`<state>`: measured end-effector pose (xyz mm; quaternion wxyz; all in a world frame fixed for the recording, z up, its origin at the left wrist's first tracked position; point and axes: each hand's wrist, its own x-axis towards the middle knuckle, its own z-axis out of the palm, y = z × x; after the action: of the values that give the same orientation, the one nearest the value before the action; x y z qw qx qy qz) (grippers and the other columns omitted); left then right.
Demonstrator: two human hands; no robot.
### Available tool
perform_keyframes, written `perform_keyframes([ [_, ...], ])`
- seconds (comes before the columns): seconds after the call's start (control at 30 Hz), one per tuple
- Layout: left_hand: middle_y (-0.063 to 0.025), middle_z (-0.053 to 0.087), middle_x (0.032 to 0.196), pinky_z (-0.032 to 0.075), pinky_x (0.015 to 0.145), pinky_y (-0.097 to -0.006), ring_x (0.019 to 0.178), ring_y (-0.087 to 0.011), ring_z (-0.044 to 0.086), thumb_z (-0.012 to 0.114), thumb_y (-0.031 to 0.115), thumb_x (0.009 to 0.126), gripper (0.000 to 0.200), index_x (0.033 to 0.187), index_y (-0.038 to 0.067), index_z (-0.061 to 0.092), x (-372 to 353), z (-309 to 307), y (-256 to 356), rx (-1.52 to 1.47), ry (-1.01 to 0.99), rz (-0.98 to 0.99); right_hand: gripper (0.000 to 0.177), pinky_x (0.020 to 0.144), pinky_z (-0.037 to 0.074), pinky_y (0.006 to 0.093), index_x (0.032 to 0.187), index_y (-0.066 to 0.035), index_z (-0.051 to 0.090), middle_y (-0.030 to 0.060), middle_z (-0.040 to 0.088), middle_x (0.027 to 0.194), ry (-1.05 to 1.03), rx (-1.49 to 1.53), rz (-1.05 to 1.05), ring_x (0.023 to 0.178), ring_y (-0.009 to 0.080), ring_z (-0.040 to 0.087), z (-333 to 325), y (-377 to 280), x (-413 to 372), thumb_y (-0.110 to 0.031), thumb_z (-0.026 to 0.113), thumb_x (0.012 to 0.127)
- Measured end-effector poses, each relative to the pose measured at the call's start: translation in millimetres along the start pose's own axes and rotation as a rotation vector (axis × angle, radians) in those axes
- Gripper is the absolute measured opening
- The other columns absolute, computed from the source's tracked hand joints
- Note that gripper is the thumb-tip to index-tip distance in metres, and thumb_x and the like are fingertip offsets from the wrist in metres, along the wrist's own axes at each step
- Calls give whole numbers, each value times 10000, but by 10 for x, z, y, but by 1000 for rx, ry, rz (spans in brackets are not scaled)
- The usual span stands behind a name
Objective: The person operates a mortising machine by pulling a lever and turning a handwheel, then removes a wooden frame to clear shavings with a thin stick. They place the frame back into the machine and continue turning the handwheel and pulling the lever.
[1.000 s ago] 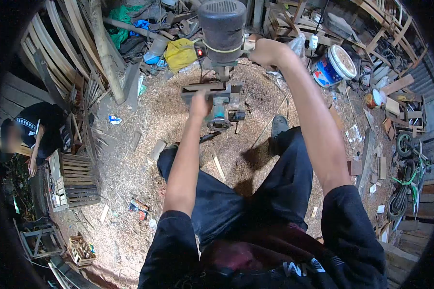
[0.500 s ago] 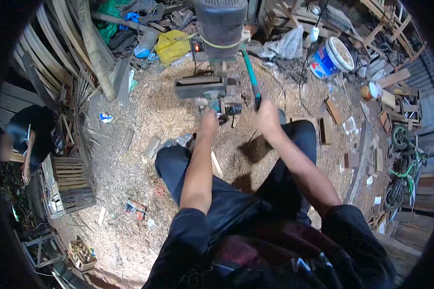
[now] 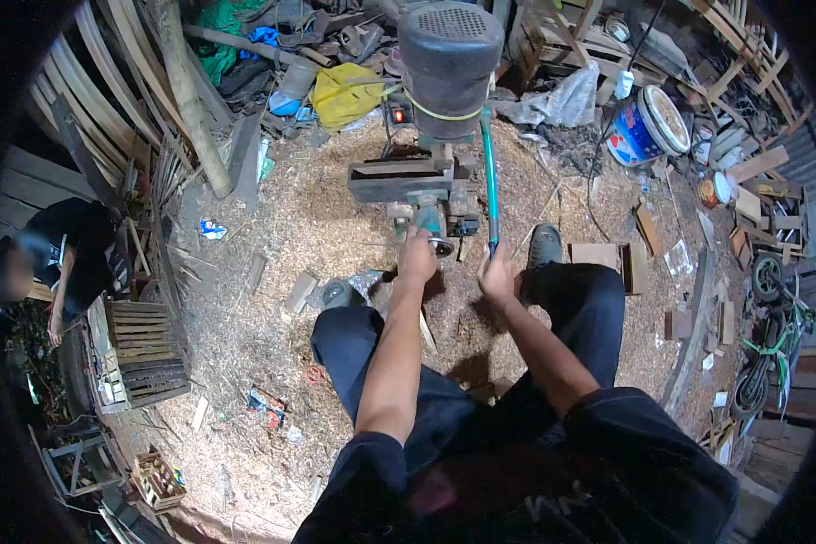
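A drill-press-like machine with a dark cylindrical motor (image 3: 451,77) stands in front of me. Its long green lever (image 3: 490,181) comes down on the right side, and my right hand (image 3: 498,275) is closed round its dark lower end. Under the motor sits a dark, trough-shaped wooden workpiece (image 3: 399,186) on the machine's carriage. My left hand (image 3: 416,257) is closed at the near side of the carriage, on a small handwheel (image 3: 442,246); the fingers partly hide it.
Wood shavings (image 3: 272,227) cover the floor. A paint bucket (image 3: 648,127) and scrap wood stand at the back right, a yellow sack (image 3: 346,95) at the back left. Another person (image 3: 59,254) sits at far left. A small bicycle (image 3: 771,335) is at right.
My right hand has drawn the green lever down and toward me, slightly left relative to the machine. The left hand stays at the handwheel. The whole view has shifted a little.
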<state>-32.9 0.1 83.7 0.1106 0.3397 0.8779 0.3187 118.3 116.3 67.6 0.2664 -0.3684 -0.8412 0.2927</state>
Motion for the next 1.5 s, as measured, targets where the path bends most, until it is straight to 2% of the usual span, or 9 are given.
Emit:
perform_keyframes([
  [0.33,-201,618,1004,484,849,-453,935,-386,603,631,156,848,206,1001,19,606,78,-137,-54,-175,95,30,524,842,447,526,1394,15,300,365,454,1239,-21,68,-143,1040,513,521,-196,-97,1,-80,500,919],
  [0.43,-190,629,972,496,799,-425,883,-367,628,616,160,872,183,989,20,601,352,-522,168,-323,336,85,290,1009,397,507,1163,17,566,322,395,1346,73,43,-313,1194,444,489,-1191,-1013,216,-61,567,883],
  [0.6,-214,655,985,492,807,-393,902,-320,639,603,225,923,268,1038,-16,593,974,-1412,676,-506,674,222,517,512,426,257,783,-19,642,34,589,647,0,400,-409,515,103,535,-2491,-2307,1748,-496,530,950],
  [0.73,-138,654,968,490,800,-336,908,-209,625,621,214,933,302,1092,-38,572,1362,-1867,967,-460,653,306,486,671,486,335,866,16,611,100,640,763,-58,371,-472,727,201,618,-2725,-2849,2929,-456,540,955],
  [0.8,-115,653,956,491,783,-318,888,-181,622,633,198,930,275,1064,-36,580,1414,-1950,1031,-595,556,299,630,909,472,383,1189,63,552,227,623,1154,218,360,-509,1093,302,597,-2486,-2629,3307,-506,576,918],
  [0.9,-70,651,902,488,725,-293,820,-140,614,657,137,910,186,992,-17,593,1534,-1961,908,-562,549,313,536,606,514,293,1106,23,624,81,664,870,260,312,-602,690,132,620,-2173,-2229,3317,-482,565,934],
  [1.0,-92,681,855,490,715,-315,785,-180,635,716,183,860,237,952,-15,623,1616,-1920,785,-436,614,313,558,903,480,375,1201,29,600,203,679,1050,-186,456,-221,996,293,648,-1961,-1857,2898,-441,592,902],
  [1.3,-119,706,856,492,723,-349,775,-235,663,764,236,803,283,895,-4,648,1435,-2032,1015,-339,662,181,545,704,527,335,1278,30,545,137,681,987,-454,208,-36,770,167,648,-858,-355,2023,-398,583,944],
  [1.5,-109,701,863,505,710,-333,772,-216,660,759,235,800,323,972,-4,627,1497,-1779,507,-447,588,229,471,852,502,458,1068,47,633,269,661,997,-775,-269,-201,919,396,642,-632,-150,1373,-382,589,880],
])
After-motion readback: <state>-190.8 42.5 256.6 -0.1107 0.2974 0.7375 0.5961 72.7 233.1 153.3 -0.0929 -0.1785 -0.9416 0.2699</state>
